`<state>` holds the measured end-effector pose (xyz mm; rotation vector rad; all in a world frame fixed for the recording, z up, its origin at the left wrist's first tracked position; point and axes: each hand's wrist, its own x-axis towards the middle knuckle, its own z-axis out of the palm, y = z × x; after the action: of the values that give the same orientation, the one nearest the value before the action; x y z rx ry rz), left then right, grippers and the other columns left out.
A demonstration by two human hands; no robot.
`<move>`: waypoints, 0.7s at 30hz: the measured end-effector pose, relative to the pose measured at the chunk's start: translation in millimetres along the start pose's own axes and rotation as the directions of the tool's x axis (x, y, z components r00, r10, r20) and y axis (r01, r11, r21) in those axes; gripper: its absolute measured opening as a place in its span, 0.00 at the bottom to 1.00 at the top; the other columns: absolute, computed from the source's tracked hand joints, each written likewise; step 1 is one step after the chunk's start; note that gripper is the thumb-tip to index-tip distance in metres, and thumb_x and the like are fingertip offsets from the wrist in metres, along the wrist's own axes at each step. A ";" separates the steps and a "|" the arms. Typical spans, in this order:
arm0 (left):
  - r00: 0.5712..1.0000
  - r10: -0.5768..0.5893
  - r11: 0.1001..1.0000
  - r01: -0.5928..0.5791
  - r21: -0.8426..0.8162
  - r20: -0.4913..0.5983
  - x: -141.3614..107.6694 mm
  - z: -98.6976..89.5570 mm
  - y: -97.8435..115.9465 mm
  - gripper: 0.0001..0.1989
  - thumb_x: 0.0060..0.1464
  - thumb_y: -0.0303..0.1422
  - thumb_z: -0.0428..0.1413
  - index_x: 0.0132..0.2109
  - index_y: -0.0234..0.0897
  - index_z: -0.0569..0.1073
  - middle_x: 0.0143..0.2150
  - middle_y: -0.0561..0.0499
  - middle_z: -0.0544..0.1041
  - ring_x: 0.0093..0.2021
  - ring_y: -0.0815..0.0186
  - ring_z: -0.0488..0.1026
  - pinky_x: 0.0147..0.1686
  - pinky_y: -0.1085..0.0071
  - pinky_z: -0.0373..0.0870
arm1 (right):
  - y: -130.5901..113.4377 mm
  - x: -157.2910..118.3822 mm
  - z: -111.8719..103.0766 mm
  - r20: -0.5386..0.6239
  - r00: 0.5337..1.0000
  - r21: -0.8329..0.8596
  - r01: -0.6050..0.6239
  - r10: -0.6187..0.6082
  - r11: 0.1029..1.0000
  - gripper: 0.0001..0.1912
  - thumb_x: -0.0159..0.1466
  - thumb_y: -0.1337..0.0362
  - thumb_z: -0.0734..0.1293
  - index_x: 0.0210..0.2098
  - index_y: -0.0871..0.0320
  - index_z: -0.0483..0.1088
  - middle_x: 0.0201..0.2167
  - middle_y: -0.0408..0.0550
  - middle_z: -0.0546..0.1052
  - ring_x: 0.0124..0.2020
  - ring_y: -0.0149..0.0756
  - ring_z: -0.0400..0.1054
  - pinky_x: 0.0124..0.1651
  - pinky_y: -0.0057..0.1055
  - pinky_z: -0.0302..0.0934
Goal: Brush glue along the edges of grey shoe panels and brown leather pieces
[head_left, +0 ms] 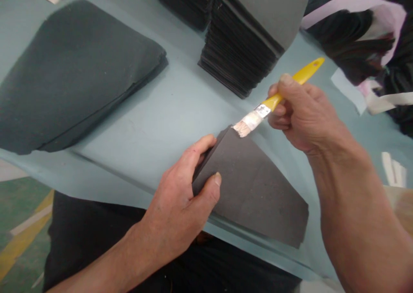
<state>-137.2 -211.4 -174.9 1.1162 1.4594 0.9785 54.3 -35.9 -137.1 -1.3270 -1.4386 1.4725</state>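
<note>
My right hand (298, 108) grips a paintbrush (274, 98) by its yellow handle. Its pale bristles touch the far corner of a dark grey fabric panel stack (258, 185), and white stuff coats the bristles and metal band. My left hand (190, 194) is closed around the left edge of that stack, thumb on top and fingers along the side. The panels taper toward the right and lie close to the table's near edge.
Another pile of dark panels (77, 69) lies at the left. Tall stacks of dark pieces (238, 43) stand at the back. Bundled dark cloth with a pink strip (364, 4) sits at the right, above white scraps (393, 170). Pale blue-green sheeting (180, 108) covers the table.
</note>
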 end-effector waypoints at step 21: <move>1.000 -0.013 1.000 0.013 -0.002 -0.009 0.4 -0.1 1.9 0.28 0.64 0.34 0.56 0.70 0.46 0.71 0.71 0.50 0.76 0.71 0.53 0.74 0.75 0.49 0.70 | -2.6 4.3 7.9 0.022 0.995 0.015 0.093 -0.093 0.996 0.29 0.53 0.42 0.85 0.31 0.57 0.72 0.17 0.33 0.61 0.16 0.21 0.48 0.20 0.25 0.37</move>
<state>-137.0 -210.5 -173.1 1.1007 1.4709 0.9763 45.2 -33.6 -136.5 -1.2220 -1.4822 1.4388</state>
